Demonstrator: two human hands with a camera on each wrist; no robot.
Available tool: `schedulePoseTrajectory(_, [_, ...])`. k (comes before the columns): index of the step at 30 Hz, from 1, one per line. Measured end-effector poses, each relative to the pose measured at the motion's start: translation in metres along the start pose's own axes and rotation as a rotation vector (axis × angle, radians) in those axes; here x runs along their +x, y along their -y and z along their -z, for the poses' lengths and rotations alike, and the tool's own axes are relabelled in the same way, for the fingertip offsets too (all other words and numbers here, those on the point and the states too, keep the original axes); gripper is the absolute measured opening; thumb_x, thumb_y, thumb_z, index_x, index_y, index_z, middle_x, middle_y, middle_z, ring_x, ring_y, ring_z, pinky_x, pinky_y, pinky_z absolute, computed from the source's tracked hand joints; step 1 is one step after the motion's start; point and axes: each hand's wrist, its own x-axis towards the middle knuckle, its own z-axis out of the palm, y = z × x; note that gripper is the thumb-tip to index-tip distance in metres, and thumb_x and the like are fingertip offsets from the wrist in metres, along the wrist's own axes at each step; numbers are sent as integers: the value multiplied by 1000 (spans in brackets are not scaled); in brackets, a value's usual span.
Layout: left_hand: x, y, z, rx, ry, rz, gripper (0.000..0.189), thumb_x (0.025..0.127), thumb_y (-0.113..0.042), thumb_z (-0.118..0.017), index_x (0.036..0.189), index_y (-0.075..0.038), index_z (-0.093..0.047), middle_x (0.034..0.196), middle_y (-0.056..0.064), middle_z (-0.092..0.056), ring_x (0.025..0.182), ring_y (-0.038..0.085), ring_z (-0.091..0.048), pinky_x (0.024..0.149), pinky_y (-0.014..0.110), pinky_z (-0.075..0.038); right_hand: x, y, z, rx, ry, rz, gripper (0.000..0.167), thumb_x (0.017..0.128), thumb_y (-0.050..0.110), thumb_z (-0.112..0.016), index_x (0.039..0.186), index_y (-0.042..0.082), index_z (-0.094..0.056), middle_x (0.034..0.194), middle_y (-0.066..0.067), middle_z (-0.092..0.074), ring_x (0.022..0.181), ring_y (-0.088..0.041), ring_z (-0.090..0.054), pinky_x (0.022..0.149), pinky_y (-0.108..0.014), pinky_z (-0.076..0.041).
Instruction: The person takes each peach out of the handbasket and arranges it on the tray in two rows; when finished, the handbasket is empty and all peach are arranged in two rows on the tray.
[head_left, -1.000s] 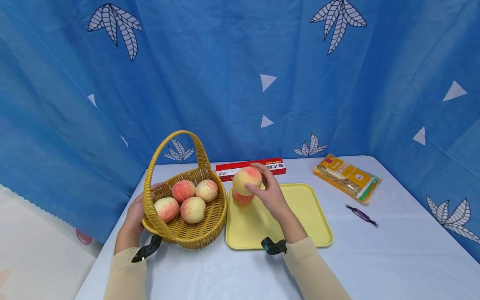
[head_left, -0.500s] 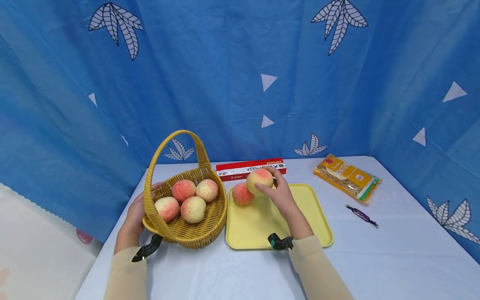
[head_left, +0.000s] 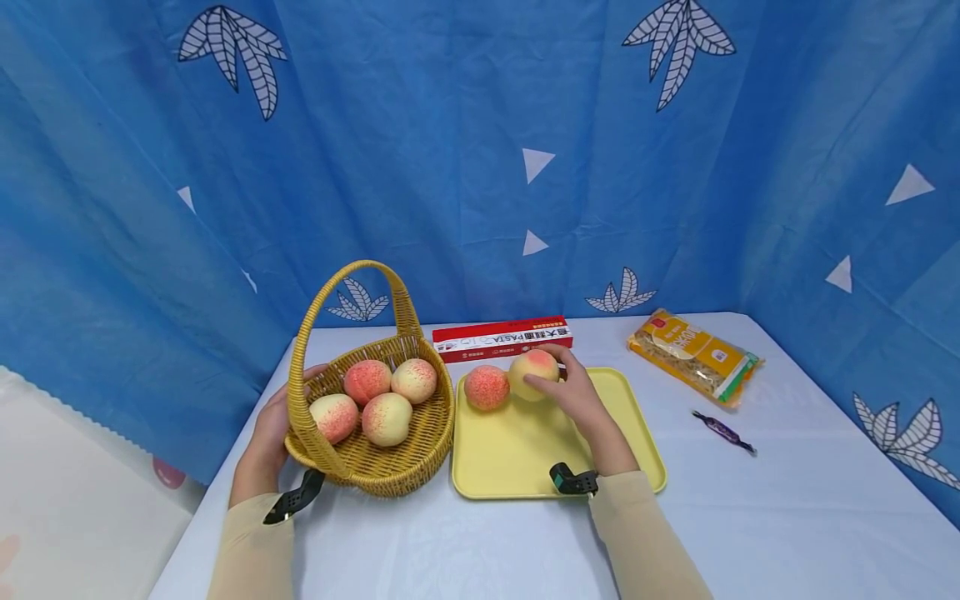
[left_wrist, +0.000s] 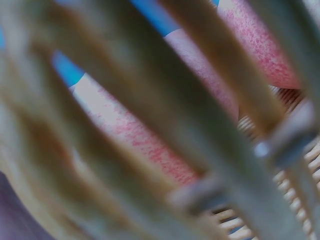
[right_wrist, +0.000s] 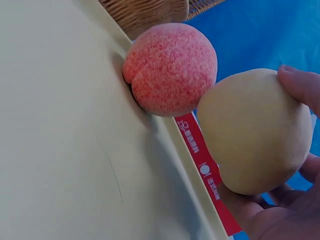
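My right hand (head_left: 579, 398) holds a pale yellow peach (head_left: 534, 375) with a pink top, thumb and fingers on either side. It is over the back part of the yellow tray (head_left: 510, 467). Beside it on the tray lies a speckled red peach (head_left: 487, 388), close to the held one in the right wrist view. At the left, my left hand (head_left: 272, 429) rests along the outer side of a wicker basket (head_left: 420, 454), fingers reaching past the handle. Several peaches (head_left: 386, 419) lie in the basket; blurred wicker strands (left_wrist: 165, 115) fill the left wrist view.
Behind the tray lies a red and white pasta box (head_left: 502, 340). A yellow-orange food packet (head_left: 693, 354) and a purple wrapped candy (head_left: 723, 432) are on the right of the white tablecloth. A blue patterned curtain (head_left: 480, 167) hangs behind.
My right hand has carried the peach rightward and lower, from in front of the red peach to that peach's right. The left hand and basket stay put.
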Motion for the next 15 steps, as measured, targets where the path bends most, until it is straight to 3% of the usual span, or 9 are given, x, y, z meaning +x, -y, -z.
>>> schedulePoseTrajectory(7, [0, -2, -2, -11, 11, 4, 48, 107, -47, -28, 153, -37, -39, 166, 6, -23, 150, 28, -19, 119, 51, -19, 1, -9, 6, -21, 59, -1, 69, 90, 26, -75, 149, 14, -40, 152, -11, -42, 133, -32, -45, 113, -52, -37])
schedulePoseTrajectory(15, [0, -2, -2, -24, 10, 8, 49, 107, -48, -28, 153, -36, -40, 166, 5, -22, 152, 27, -17, 121, 51, -16, 2, -18, 9, -108, 79, -13, 69, 88, 34, -76, 147, 17, -43, 147, -9, -46, 129, -32, -48, 110, -52, -41])
